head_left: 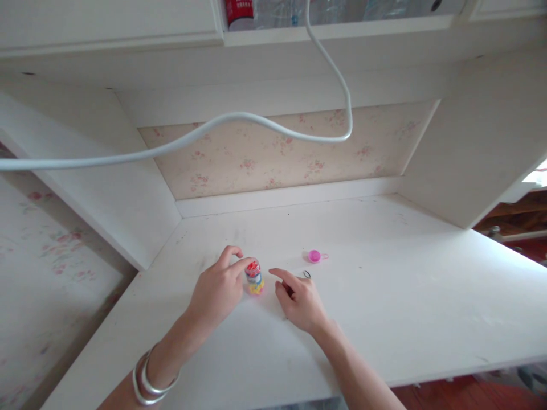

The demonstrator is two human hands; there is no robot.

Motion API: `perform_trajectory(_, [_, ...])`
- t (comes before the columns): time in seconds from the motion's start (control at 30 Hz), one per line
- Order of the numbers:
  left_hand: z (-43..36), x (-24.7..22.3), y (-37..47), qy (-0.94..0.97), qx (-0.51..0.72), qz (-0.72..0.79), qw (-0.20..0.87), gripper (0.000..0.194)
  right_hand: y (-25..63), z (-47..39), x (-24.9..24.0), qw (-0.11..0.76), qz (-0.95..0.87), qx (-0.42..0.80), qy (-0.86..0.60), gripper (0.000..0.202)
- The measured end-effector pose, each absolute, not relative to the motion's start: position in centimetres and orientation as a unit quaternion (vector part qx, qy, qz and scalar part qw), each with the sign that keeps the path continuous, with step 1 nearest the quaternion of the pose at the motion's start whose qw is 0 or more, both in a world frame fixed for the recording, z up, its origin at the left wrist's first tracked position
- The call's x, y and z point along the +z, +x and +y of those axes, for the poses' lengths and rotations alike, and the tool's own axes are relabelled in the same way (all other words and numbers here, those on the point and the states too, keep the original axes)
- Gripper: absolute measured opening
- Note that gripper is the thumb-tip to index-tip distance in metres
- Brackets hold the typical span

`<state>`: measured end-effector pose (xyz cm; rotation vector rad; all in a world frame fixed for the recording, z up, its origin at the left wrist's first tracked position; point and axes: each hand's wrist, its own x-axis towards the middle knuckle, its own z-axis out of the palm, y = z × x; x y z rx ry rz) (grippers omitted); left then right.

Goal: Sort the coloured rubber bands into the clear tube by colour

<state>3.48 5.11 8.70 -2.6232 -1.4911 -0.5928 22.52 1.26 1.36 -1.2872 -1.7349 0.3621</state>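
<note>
A small clear jar (254,279) with red pieces at its top, a blue and white label and yellow pieces lower down stands on the white tabletop. My left hand (220,285) is at its left side, thumb reaching to the jar's rim and the bent index finger raised apart from it. To the jar's right, my right hand (301,302) points its index finger toward it without touching; the other fingers are curled and nothing shows in them. Beyond that hand lie a small pink scoop (315,257) and a thin dark ring, like a hair tie (306,274).
The white tabletop (405,296) runs under a cabinet with side panels and a floral back wall (277,154). A white cable (239,116) hangs across the upper view. On the shelf above is a red container (240,11).
</note>
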Motion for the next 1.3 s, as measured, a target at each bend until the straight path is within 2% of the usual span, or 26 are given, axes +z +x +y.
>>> perform_trajectory(0.13, [5.2,8.8,2.6,-0.856,-0.234,-0.462,0.002,0.044,22.4,1.2,0.9,0.473,-0.71,0.109,-0.51,0.03])
perform_trajectory(0.27, [5.1,9.1,0.0,-0.815,-0.331,-0.475,-0.011,0.033,22.6,0.9,0.4,0.511,-0.708,0.043,-0.486,0.025])
perform_trajectory(0.33, [4.8,8.5,-2.0,-0.784,-0.357,-0.507,-0.03,0.028,22.1,0.4,0.3,0.501,-0.724,0.021,-0.474,0.023])
perform_trajectory(0.43, [3.7,6.0,-4.7,-0.763,-0.333,-0.55,-0.063,0.028,20.1,-0.4,0.5,0.428,-0.776,0.027,-0.463,0.023])
perform_trajectory(0.63, [1.1,0.2,-6.1,-0.752,-0.229,-0.608,-0.108,0.027,13.7,-0.8,0.7,0.173,-0.781,0.066,-0.597,0.021])
perform_trajectory(0.73, [0.6,-0.4,-5.2,-0.751,-0.179,-0.63,-0.088,0.027,11.7,0.3,0.7,0.12,-0.755,0.061,-0.641,0.024])
perform_trajectory(0.97, [0.2,-0.5,-3.7,-0.769,-0.138,-0.625,0.0,0.029,10.4,1.0,0.5,0.088,-0.766,0.038,-0.635,0.016])
perform_trajectory(1.3, [-0.4,-1.5,-3.7,-0.78,-0.142,-0.606,0.063,0.028,14.5,-1.0,2.1,0.181,-0.756,-0.036,-0.628,0.024])
